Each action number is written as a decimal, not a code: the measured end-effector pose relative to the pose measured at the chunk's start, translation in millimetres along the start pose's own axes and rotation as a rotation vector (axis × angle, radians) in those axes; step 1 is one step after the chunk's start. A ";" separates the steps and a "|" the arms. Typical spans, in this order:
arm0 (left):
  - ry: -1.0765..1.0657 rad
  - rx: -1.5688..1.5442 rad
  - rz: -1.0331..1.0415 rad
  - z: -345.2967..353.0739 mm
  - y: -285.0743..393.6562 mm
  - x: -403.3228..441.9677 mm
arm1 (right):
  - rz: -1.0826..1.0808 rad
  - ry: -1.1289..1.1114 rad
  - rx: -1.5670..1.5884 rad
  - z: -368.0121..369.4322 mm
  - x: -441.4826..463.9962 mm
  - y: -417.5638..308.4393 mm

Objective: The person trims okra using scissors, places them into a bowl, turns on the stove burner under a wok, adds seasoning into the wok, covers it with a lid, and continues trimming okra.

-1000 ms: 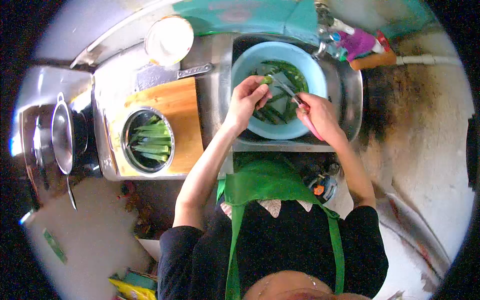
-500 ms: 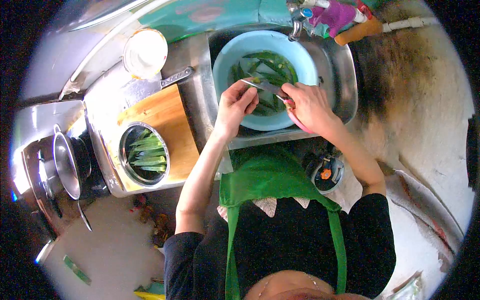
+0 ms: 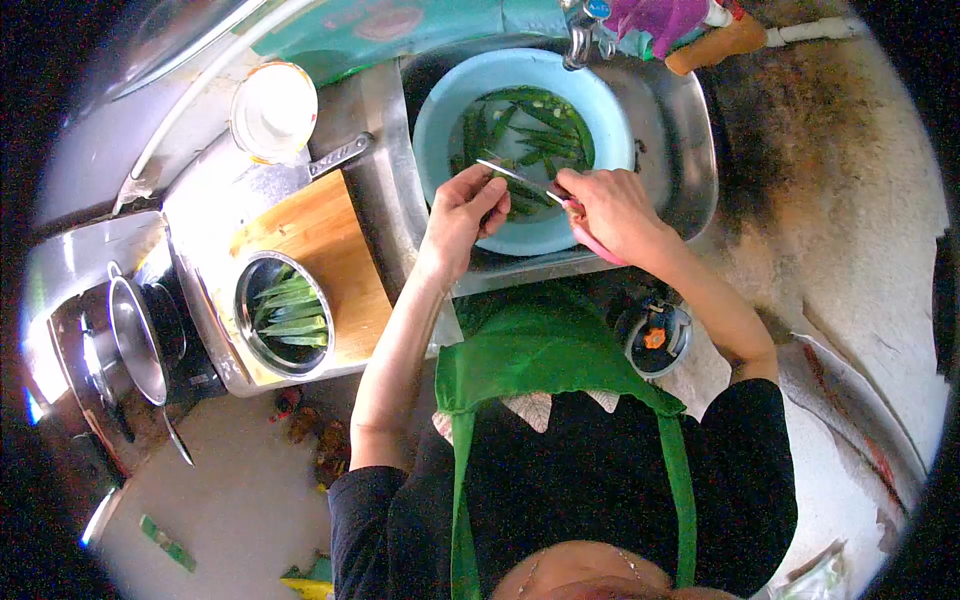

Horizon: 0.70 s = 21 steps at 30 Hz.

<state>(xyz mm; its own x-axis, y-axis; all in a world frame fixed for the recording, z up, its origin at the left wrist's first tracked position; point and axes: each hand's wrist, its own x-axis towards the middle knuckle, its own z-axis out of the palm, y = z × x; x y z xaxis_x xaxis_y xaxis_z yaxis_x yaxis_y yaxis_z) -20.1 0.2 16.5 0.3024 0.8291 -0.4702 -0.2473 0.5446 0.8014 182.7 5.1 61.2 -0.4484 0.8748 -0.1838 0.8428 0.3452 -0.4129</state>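
My right hand (image 3: 618,212) grips a pair of pink-handled scissors (image 3: 522,178), the blades pointing left toward my other hand and parted a little. My left hand (image 3: 462,220) is closed in a pinch close to the blade tips, on what looks like a green okra pod, mostly hidden by the fingers. Both hands are above the front part of a light blue basin (image 3: 615,120). Inside it, several okra pods (image 3: 545,125) lie in water.
The basin stands in a steel sink (image 3: 690,170) under a tap (image 3: 578,45). On the left, a metal bowl (image 3: 240,310) of okra sits on a wooden cutting board (image 3: 350,260). Behind are a knife handle (image 3: 342,153) and a white container (image 3: 274,112). A wok (image 3: 138,340) stands far left.
The scissor blades are parted slightly differently, and the green tip seen between the left fingers and blades is now harder to see. The whole view has shifted slightly.
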 end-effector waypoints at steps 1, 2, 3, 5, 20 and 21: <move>0.000 0.001 -0.002 -1.9 -1.5 1.1 | 0.001 -0.033 0.025 0.6 0.2 2.0; -0.017 0.003 -0.028 -3.6 -3.0 3.0 | 0.004 -0.033 0.028 3.0 0.8 4.7; -0.034 0.005 -0.055 -4.6 -4.7 4.7 | 0.011 -0.035 0.039 7.1 0.9 8.1; -0.039 -0.002 -0.081 -4.7 -8.2 7.0 | 0.023 -0.042 0.050 12.1 0.2 13.3; 0.030 -0.095 0.084 0.3 -29.0 19.6 | 0.137 -0.027 0.263 21.3 -6.4 30.0; 0.038 -0.132 0.090 2.5 -28.3 19.8 | 0.097 -0.001 0.135 17.7 -6.2 23.2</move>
<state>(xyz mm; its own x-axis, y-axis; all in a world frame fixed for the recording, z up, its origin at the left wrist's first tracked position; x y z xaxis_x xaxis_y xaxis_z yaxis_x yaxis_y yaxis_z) -4.8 0.8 -14.6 0.2394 0.8782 -0.4141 -0.3914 0.4776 0.7866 199.8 1.7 36.9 -0.3673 0.9013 -0.2295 0.8346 0.2105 -0.5091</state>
